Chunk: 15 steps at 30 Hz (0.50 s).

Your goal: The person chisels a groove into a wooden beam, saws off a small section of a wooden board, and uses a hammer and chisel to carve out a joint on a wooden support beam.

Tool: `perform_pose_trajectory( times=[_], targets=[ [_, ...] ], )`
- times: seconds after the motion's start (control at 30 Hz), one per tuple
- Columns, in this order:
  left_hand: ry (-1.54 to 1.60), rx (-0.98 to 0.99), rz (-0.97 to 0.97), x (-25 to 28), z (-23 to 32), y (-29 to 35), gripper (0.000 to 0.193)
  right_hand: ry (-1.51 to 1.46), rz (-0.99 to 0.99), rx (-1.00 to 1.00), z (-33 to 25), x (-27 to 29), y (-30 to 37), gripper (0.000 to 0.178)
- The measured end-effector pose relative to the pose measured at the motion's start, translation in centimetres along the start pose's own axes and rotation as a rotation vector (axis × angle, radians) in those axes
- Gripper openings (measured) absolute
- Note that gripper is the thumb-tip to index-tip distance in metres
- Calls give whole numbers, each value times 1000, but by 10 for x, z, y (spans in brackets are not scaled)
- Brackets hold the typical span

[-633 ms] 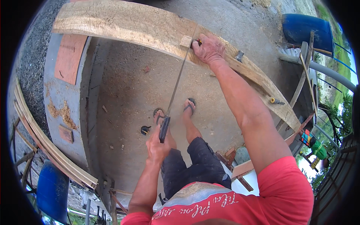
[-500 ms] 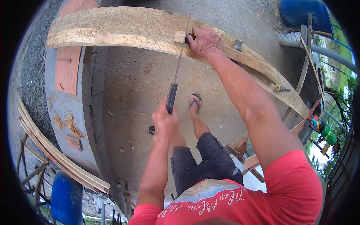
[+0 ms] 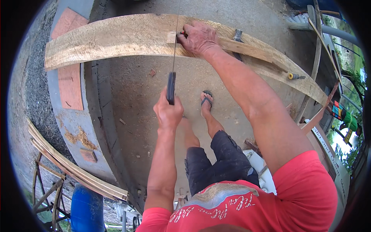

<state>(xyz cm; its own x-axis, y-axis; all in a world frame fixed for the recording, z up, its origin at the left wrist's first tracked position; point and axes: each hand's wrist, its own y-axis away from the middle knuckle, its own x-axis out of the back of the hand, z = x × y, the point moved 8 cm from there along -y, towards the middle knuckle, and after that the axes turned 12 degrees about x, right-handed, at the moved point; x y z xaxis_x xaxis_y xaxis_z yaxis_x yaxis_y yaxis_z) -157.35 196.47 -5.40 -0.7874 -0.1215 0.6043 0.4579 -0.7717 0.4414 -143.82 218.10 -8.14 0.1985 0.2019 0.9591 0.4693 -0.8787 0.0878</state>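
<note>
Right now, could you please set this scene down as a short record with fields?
Left hand: gripping a saw's dark handle
Saw blade: thin, extending across the curved plank
Right hand: on the plank, just right of the blade; small item at its fingers unclear
Left of blade: small wooden block
Right of right hand: hammer, wooden strip, yellow-handled tool
Lower left: blue barrel
</note>
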Motion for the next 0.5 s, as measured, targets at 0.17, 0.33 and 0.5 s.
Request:
perform_pose_trajectory(
  times=[0.17,0.33,0.5],
  targets=[
    [35,49,-32,4,-15,41,33,-19,-19,-6,19,-6,6,40],
    [13,-12,-9,31,-37,88,36,-16,13,16,19,-2,4,39],
    [-37,147,-98,5,12,-5,36,-55,42,46,1,-2,-2,37]
  ],
)
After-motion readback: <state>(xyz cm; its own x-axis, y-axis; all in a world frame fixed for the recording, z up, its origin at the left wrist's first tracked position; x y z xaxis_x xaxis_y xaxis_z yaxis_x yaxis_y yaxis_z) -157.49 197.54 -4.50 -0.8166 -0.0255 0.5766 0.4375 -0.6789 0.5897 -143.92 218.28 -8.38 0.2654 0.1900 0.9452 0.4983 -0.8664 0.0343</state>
